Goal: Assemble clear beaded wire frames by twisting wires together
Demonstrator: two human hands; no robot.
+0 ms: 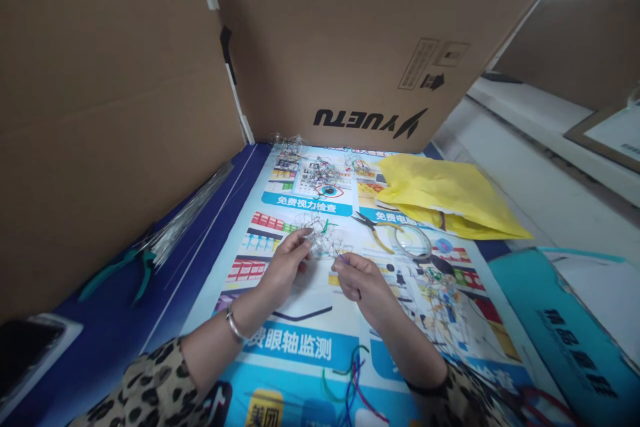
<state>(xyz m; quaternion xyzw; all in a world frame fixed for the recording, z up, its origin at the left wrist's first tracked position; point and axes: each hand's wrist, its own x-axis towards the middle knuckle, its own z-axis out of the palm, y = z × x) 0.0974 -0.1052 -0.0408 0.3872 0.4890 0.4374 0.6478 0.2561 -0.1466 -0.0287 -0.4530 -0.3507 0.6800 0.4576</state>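
My left hand (291,259) is closed, fingertips pinching the edge of a tangled piece of thin silvery wire (323,240) with a bit of green on it. At the right side of that piece, my right hand (361,279) pinches a short purple strand (343,257); its lower end is hidden by the fingers. Just beyond the right hand lie yellow-handled pliers (384,237), and beside them a clear ring-shaped roll (414,242). Several loose coloured strands (356,383) in green, blue and red rest on the printed mat near me.
Cardboard panels (350,47) wall the back and left. Wire tangles (323,173) lie at the back, more (440,293) at right. Straight wires (193,213) and teal pliers (145,273) sit left, near a phone (30,353). A yellow bag (450,190), teal box (560,327) and red-handled scissors (543,403) are right.
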